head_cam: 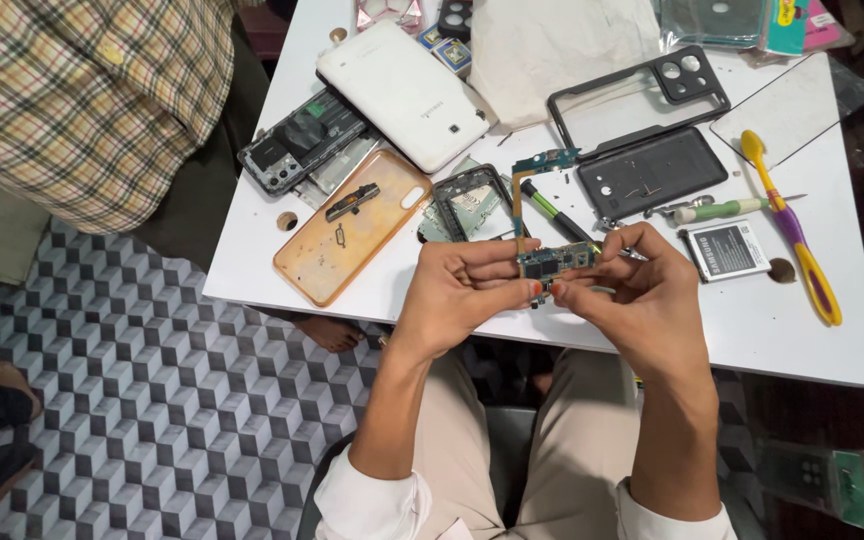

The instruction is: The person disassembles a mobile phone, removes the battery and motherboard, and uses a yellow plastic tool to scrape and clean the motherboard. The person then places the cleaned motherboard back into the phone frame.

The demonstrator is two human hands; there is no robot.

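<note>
A small blue circuit board (555, 264) is held between both hands just above the near edge of the white surface (752, 330). It is pinched at its left end by the fingers of the left hand (457, 290), which are closed around it, and at its right end by the curled fingers of the right hand (632, 290). An orange flex strip (518, 200) is seen rising from the board to a smaller blue board (546, 160) lying on the surface. Just behind the hands a bare phone frame (470, 203) is laid, with a green-handled tool (554, 212) beside it. To the right, a black back cover (652, 172) and a black bumper case (642, 92) are placed, then a screwdriver with a pale green handle (727, 209), a phone battery (726, 249) and a yellow and purple toothbrush (790, 228). To the left, an orange transparent case (352, 226), a white phone (402, 93) lying face down and an opened phone body (302, 140) are found. A person in a checked shirt (92, 100) is seated at the far left corner.
</note>
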